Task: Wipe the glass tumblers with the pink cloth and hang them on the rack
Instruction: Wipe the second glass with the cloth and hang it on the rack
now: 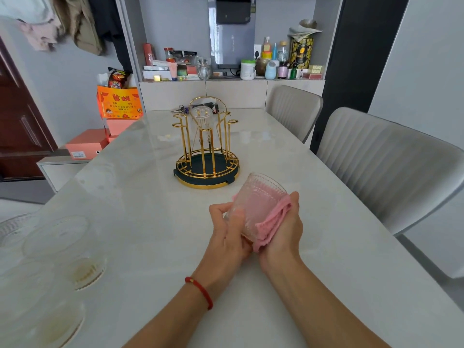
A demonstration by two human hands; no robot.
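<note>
A ribbed glass tumbler [258, 199] is held tilted above the table, its mouth pointing away from me. My left hand [229, 231] grips its base and near side. My right hand [285, 229] presses the pink cloth [272, 222] against the tumbler's right side, fingers curled around both. A gold wire rack [206, 149] on a dark round base stands in the middle of the table. One clear tumbler [201, 118] hangs upside down on a rear peg of it. Several more glass tumblers [62, 249] stand at the near left, blurred.
The pale marble table [150, 209] runs away from me. Two grey upholstered chairs [386, 169] stand along its right side. Keys [181, 109] lie behind the rack. A cluttered shelf [231, 69] and orange boxes [88, 144] are beyond the table.
</note>
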